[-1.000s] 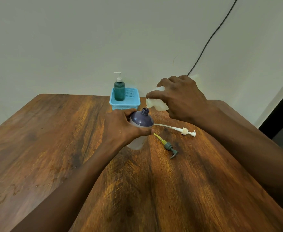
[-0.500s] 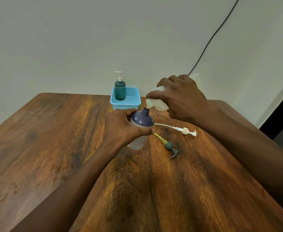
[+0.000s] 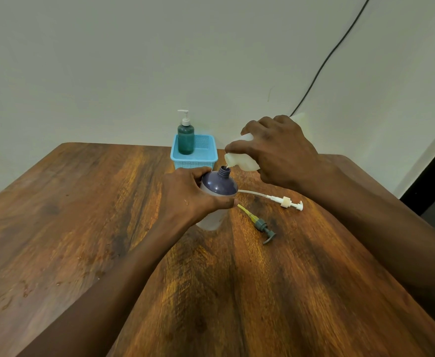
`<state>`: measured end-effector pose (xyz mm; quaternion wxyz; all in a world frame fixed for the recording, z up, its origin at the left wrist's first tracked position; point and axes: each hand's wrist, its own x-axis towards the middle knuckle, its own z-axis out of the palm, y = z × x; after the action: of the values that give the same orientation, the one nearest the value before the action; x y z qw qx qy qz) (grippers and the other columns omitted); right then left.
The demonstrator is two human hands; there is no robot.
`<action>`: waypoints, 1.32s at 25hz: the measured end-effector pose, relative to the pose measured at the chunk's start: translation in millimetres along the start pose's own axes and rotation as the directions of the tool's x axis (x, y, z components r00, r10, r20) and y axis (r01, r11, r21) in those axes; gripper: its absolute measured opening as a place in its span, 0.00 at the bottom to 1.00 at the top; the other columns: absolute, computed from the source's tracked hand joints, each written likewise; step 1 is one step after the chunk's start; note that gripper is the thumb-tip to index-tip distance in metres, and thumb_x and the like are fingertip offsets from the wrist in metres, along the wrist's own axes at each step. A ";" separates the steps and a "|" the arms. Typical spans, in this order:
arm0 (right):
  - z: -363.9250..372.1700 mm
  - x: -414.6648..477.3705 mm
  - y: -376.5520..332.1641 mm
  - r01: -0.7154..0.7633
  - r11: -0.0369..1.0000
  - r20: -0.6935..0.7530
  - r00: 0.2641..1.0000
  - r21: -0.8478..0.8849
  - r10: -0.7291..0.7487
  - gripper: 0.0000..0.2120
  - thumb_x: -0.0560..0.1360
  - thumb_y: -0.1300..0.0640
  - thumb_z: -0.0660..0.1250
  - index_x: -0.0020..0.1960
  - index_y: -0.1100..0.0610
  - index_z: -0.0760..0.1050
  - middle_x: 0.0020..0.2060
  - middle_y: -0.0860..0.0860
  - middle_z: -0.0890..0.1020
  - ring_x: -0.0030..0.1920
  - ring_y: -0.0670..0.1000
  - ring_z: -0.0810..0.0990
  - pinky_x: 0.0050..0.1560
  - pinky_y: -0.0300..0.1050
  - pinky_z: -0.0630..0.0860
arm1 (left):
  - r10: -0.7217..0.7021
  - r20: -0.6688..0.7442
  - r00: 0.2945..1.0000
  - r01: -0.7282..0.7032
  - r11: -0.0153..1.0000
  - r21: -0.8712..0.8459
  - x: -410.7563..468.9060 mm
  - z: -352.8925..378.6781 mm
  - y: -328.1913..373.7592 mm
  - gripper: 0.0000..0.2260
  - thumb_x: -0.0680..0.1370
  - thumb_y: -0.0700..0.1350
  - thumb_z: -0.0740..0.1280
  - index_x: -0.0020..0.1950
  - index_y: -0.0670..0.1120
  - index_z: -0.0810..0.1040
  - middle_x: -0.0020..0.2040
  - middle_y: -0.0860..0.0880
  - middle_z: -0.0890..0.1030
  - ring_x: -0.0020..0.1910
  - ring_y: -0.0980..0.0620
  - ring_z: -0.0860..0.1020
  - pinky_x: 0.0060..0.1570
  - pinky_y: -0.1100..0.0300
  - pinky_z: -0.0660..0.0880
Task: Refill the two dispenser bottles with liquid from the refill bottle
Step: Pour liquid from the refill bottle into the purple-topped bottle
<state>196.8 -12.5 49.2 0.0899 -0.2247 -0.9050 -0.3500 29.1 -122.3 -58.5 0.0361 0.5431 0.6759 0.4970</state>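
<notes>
A dispenser bottle (image 3: pixel 219 186) with a dark purple shoulder, an open neck and a clear lower body stands on the wooden table (image 3: pixel 82 228). My left hand (image 3: pixel 188 197) grips it round the middle. My right hand (image 3: pixel 278 148) holds the translucent white refill bottle (image 3: pixel 239 158) tipped over, its mouth just above the open neck. A thin stream of liquid runs into the neck. A second dispenser bottle (image 3: pixel 185 139), green with a white pump, stands in a light blue basket (image 3: pixel 206 158) at the table's far edge.
Two loose pump heads lie on the table right of the purple bottle: a white pump (image 3: pixel 286 202) with a long tube and a grey-green pump (image 3: pixel 262 226) with a yellow tube. A black cable (image 3: pixel 329 55) runs down the wall behind.
Both hands and both bottles keep almost the same pose. The refill bottle stays tipped over the open neck.
</notes>
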 end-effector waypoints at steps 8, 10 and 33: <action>-0.4 0.8 -2.5 0.003 1.000 -0.013 1.000 0.014 -0.003 0.32 0.71 0.56 0.76 0.71 0.40 0.72 0.63 0.59 0.79 0.59 0.63 0.79 0.59 0.61 0.75 | 0.005 -0.011 1.000 -0.005 1.000 0.017 -1.3 -1.9 1.5 0.31 0.60 0.62 0.83 0.60 0.52 0.84 0.53 0.54 0.86 0.51 0.57 0.82 0.51 0.57 0.83; -0.2 1.1 -2.5 0.003 1.000 -0.017 1.000 0.007 -0.003 0.32 0.71 0.56 0.76 0.71 0.40 0.72 0.63 0.58 0.79 0.59 0.62 0.79 0.59 0.61 0.75 | 0.008 -0.014 1.000 -0.008 1.000 0.017 -1.8 -2.2 1.6 0.31 0.60 0.62 0.83 0.60 0.52 0.84 0.53 0.54 0.86 0.51 0.57 0.82 0.50 0.58 0.82; 2.9 3.8 -2.1 0.034 0.999 -0.034 0.999 -0.006 -0.034 0.30 0.72 0.57 0.75 0.70 0.40 0.73 0.63 0.58 0.80 0.59 0.62 0.80 0.58 0.62 0.75 | -0.035 0.004 0.999 0.034 0.999 0.022 -1.8 -0.9 1.2 0.31 0.59 0.64 0.83 0.58 0.54 0.84 0.51 0.57 0.85 0.49 0.60 0.82 0.49 0.57 0.83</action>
<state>192.4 -10.5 47.1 0.0987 -0.2036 -0.9060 -0.3578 30.1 -124.4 -58.1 0.0402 0.5328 0.6905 0.4875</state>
